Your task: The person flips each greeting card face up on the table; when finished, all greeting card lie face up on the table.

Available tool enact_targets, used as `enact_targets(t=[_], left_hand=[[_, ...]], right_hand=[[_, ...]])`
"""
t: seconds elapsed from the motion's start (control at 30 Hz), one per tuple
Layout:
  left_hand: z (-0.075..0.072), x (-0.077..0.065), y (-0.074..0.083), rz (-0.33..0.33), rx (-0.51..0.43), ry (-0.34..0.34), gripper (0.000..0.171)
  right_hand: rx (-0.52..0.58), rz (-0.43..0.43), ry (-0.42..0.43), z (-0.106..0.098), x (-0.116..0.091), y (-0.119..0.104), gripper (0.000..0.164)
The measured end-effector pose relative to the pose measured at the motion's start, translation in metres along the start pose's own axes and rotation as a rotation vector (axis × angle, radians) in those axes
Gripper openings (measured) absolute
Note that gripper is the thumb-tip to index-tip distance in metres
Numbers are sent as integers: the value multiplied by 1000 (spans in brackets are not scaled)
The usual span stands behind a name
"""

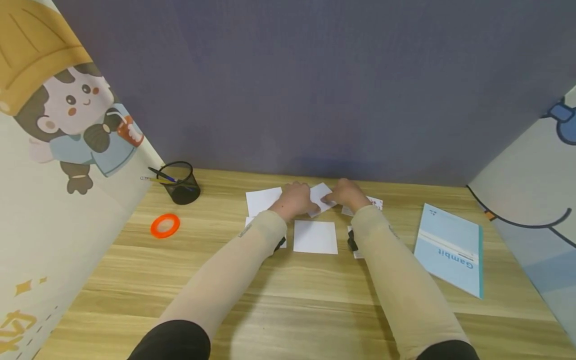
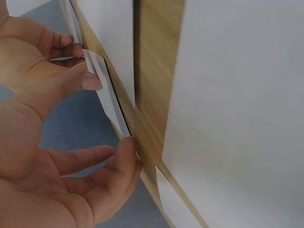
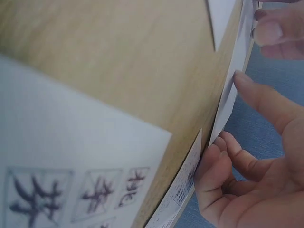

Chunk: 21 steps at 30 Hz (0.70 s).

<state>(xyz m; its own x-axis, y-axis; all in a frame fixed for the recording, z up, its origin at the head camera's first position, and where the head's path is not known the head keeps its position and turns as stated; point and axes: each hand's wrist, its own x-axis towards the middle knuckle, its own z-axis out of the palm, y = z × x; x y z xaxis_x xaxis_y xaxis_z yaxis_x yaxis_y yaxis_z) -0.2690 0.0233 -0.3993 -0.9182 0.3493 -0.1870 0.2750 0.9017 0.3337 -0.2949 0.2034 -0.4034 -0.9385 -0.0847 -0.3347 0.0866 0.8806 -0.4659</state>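
Note:
A white card lies slanted at the back of the table between the two hands. The left hand holds its left side, thumb on the face and curled fingers at the edge. From the other side the right hand grips it, thumb against the face and bent fingers at the far edge. A printed card is partly under the right hand. One blank white card lies just in front, with another left of the left hand.
Beneath the forearms are more cards, one bearing handwritten characters. A mesh pen holder with pens and an orange tape ring are at the left. A light blue booklet lies right. A grey partition rises behind.

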Motion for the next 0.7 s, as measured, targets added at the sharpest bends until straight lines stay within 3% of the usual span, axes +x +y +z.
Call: enact_targets(t=[0.23, 0.4, 0.57, 0.7], left_hand=[[-1, 1, -2, 20, -5, 3, 49], [-2, 1, -7, 17, -75, -1, 52], [0, 2, -14, -5, -201, 10, 61], [-1, 2, -16, -6, -256, 14, 65]], right_hand=[[-13, -1, 3, 0, -2, 0, 50], [-39, -12, 18, 1, -3, 0, 39], [-49, -5, 22, 2, -4, -3, 57], [-47, 3, 26, 3, -3, -3, 61]])
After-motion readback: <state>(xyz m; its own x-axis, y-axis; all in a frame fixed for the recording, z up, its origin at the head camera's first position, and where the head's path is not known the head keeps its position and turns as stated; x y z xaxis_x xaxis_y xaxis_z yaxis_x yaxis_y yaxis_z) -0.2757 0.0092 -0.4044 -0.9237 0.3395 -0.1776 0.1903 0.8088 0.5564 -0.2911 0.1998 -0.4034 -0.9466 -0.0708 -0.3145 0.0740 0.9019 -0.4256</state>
